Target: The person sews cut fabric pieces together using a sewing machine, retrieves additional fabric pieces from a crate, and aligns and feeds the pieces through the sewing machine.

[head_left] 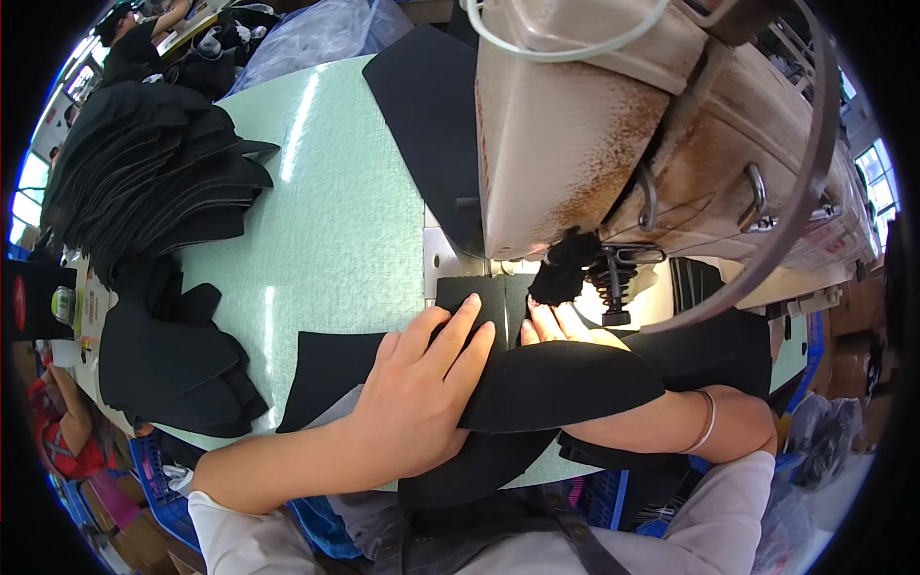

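A sewing machine [585, 144], beige with brown stains, stands over the pale green table. Black fabric pieces [565, 383] lie under its head and drape toward me. My left hand [417, 383] rests on the fabric left of the needle area, fingers stretched forward and lying flat. My right hand [565, 328] is at the fabric just below the lit needle area. Its fingertips press near the seam line, while a fabric flap covers much of the palm. A black cloth wad [565, 268] on the machine hides the needle.
A tall stack of black fabric pieces [144, 172] stands at the far left, with a smaller pile [177, 364] nearer. Another black panel [426, 125] lies beyond the machine bed. A blue basket [163, 489] sits below the table's left edge. People work at the far left.
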A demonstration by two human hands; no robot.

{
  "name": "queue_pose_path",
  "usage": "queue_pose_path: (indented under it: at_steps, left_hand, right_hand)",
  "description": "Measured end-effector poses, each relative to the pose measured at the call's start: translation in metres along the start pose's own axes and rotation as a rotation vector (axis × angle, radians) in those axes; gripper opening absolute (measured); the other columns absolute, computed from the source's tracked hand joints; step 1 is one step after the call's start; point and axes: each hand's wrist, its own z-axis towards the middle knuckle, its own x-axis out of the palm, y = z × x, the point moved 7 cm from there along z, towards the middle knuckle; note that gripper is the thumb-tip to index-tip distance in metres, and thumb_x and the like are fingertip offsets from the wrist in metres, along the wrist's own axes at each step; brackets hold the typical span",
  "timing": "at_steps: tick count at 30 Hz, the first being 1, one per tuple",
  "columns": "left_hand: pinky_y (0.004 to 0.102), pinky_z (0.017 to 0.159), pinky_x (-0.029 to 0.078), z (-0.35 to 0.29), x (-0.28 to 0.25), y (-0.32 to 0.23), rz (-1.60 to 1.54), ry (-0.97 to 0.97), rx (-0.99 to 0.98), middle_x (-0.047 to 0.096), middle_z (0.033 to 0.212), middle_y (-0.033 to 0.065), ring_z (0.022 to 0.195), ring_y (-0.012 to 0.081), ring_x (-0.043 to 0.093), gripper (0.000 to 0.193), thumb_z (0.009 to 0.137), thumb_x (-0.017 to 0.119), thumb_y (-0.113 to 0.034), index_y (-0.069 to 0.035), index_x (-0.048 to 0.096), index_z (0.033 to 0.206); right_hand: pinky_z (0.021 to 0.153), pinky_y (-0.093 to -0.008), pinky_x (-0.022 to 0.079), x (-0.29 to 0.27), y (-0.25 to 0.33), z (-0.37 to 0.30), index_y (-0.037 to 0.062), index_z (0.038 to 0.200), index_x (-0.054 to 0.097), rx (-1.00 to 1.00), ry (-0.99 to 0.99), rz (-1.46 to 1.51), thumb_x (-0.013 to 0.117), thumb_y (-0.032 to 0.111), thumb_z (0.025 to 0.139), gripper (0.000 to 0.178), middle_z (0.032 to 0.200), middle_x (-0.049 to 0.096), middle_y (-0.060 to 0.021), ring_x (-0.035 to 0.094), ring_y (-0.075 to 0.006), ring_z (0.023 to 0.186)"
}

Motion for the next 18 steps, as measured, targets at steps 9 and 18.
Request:
queue_pose_path:
  at_steps: [9, 18]
  left_hand:
    - [0.0415, 0.084, 0.043, -0.0005, 0.0029, -0.0041, 0.050, -0.062, 0.005, 0.044, 0.139, 0.0259, 0.117, 0.0381, 0.046, 0.076, 0.056, 0.073, -0.011, 0.005, 0.053, 0.128]
    - [0.0407, 0.084, 0.042, 0.0027, 0.0000, -0.0038, 0.069, -0.013, 0.000, 0.043, 0.139, 0.0253, 0.117, 0.0370, 0.046, 0.077, 0.058, 0.074, -0.012, 0.005, 0.052, 0.129]
  right_hand:
    - [0.078, -0.0322, 0.051, 0.0039, 0.0018, -0.0016, 0.0003, 0.112, 0.062, -0.085, 0.050, -0.115, 0.063, 0.015, 0.078, 0.037, 0.109, 0.064, -0.0131, 0.064, -0.0233, 0.094]
    - [0.073, -0.0298, 0.051, 0.0028, 0.0032, 0.0048, 0.0016, 0.109, 0.064, -0.144, 0.031, -0.248, 0.060, 0.017, 0.078, 0.035, 0.106, 0.064, -0.0139, 0.064, -0.0202, 0.089]
